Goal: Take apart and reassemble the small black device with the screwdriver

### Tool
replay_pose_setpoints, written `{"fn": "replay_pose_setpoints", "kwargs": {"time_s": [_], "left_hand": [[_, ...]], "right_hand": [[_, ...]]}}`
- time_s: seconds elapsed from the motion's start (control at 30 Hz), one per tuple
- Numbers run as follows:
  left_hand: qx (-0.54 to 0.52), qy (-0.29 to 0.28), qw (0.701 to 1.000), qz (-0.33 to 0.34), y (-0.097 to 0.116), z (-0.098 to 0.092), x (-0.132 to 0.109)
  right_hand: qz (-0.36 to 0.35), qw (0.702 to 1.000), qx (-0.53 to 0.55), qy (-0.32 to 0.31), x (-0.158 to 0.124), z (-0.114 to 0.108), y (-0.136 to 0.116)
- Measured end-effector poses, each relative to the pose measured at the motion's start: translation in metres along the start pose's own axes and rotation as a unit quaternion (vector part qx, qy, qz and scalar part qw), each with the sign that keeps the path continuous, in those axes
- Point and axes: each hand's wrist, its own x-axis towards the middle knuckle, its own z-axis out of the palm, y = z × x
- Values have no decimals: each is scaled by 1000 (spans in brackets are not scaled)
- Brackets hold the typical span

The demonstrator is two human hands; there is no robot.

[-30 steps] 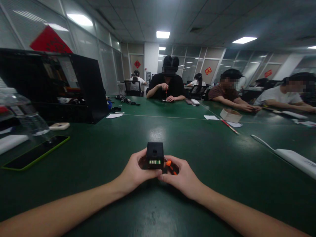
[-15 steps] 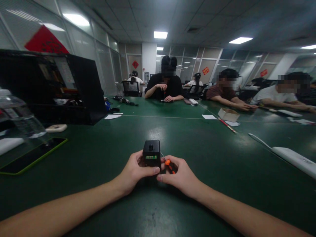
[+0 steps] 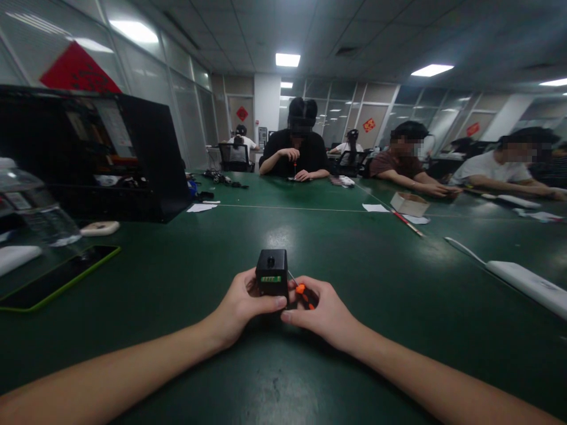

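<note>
The cube [image 3: 271, 273] stands on the table [image 3: 354, 260] near its front edge, straight ahead of the person. Bare green top lies open on both sides of it and ahead, as far as a seam across the table.

There is one cube and one screwdriver [image 3: 305, 295], each held by one hand. The left hand [image 3: 239, 307] is clamped on the cube, with the thumb across the lower front and the fingers round the left side. The right hand [image 3: 325, 316] is closed round the orange screwdriver handle, its thumb tip meeting the left thumb below the cube.

The cube sits upright. The face with a green strip and a small round hole above it looks back at the person. The screwdriver's long axis runs from the right palm away and to the left, and its thin shaft reaches the cube's right side.

Well to the left lie one phone [image 3: 57, 277] in a green case, one bottle [image 3: 31, 206] and one open black case [image 3: 133, 159]. To the right are a white slab [image 3: 527, 286] and, farther off, one carton [image 3: 410, 203]. Three people [image 3: 296, 153] sit along the far side.
</note>
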Motion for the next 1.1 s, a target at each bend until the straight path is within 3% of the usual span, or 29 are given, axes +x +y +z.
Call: {"fn": "replay_pose_setpoints", "kwargs": {"time_s": [0.6, 1.1], "left_hand": [[-33, 42, 999, -7, -7, 0, 7], [-23, 22, 999, -13, -3, 0, 2]], "right_hand": [[21, 1000, -7, 18, 1, -5, 5], [19, 1000, -17, 12, 1, -3, -1]]}}
